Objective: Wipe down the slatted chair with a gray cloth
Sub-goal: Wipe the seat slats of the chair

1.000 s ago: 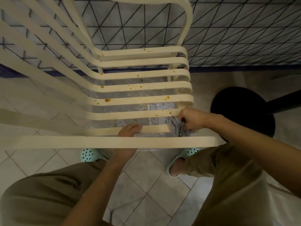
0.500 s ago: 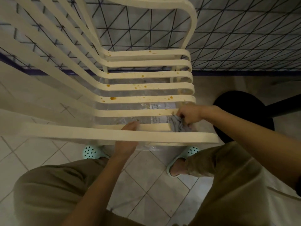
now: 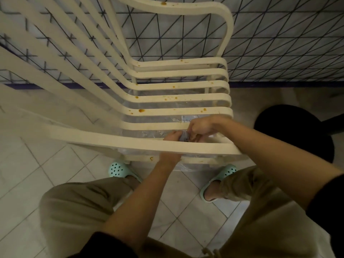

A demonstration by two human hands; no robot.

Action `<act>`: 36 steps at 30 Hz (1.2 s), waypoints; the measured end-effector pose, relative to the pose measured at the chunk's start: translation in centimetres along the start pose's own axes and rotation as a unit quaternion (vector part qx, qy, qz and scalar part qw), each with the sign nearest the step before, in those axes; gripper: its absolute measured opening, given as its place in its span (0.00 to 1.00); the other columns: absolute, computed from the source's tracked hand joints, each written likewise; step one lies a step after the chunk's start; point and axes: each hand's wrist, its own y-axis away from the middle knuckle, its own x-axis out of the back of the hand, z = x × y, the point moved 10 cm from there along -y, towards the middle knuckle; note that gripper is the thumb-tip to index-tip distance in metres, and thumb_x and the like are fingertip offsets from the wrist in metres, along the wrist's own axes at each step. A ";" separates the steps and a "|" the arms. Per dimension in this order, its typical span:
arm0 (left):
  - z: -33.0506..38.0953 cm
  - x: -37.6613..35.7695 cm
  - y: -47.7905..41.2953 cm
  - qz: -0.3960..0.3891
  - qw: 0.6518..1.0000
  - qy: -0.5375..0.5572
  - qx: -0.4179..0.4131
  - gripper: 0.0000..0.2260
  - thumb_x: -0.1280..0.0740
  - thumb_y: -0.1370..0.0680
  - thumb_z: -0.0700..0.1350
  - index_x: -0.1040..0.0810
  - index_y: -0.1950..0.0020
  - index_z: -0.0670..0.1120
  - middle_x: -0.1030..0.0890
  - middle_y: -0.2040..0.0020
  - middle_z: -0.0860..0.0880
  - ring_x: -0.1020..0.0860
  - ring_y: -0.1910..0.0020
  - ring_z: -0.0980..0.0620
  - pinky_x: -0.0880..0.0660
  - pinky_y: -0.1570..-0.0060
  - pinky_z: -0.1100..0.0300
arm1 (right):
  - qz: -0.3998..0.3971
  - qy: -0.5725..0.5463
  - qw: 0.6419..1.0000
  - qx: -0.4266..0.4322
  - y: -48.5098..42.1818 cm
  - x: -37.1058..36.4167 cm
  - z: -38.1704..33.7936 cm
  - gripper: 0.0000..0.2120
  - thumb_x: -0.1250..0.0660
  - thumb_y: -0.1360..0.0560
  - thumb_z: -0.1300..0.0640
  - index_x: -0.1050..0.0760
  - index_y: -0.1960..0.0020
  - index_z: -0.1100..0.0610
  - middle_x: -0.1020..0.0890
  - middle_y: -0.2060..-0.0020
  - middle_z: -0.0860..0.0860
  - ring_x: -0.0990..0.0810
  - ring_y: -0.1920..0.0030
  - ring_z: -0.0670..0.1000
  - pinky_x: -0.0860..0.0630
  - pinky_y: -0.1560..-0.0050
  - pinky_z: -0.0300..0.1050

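The cream slatted chair [image 3: 167, 86] stands in front of me, its seat slats dotted with orange-brown stains. My right hand [image 3: 203, 127] grips a small bunched gray cloth [image 3: 184, 136] just behind the front slat, near the seat's right side. My left hand [image 3: 172, 136] comes up from under the front slat, which hides the palm and wrist. Its fingers curl against the cloth's left edge, so both hands meet on the cloth.
A black round base [image 3: 297, 131] with a dark post sits on the floor to the right of the chair. Clear plastic sheet [image 3: 167, 106] lies beneath the seat. My mint clogs [image 3: 119, 170] stand under the front slat. A grid-patterned wall [image 3: 279, 43] is behind.
My left hand left the front slat and slid right to meet the cloth. My right hand stayed near the seat's right side. The view shifted, so the chair sits further right.
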 end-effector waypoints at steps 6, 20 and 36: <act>-3.8 1.3 -1.7 -0.097 0.991 -0.074 0.060 0.07 0.38 0.21 0.38 0.21 0.52 0.37 0.30 0.52 0.44 0.26 0.51 0.46 0.32 0.50 0.70 | 0.144 -0.026 0.984 0.102 3.7 4.2 -2.4 0.13 0.41 0.21 0.66 0.24 0.39 0.61 0.17 0.49 0.58 0.16 0.51 0.55 0.20 0.49 0.47; -12.0 10.4 -0.5 -0.061 0.958 -0.245 0.134 0.08 0.34 0.22 0.43 0.20 0.51 0.39 0.23 0.51 0.39 0.23 0.50 0.40 0.30 0.49 0.56 | 0.372 0.098 0.905 0.185 11.6 2.4 -3.8 0.09 0.38 0.21 0.55 0.21 0.44 0.52 0.21 0.59 0.47 0.23 0.61 0.45 0.30 0.64 0.38; -0.8 -3.0 -2.4 -0.106 0.982 -0.156 0.010 0.09 0.38 0.21 0.43 0.24 0.45 0.39 0.26 0.47 0.40 0.24 0.52 0.40 0.27 0.55 0.52 | 0.395 0.142 0.886 0.198 11.7 2.6 -4.8 0.08 0.39 0.22 0.53 0.21 0.51 0.50 0.19 0.63 0.48 0.23 0.63 0.47 0.24 0.62 0.45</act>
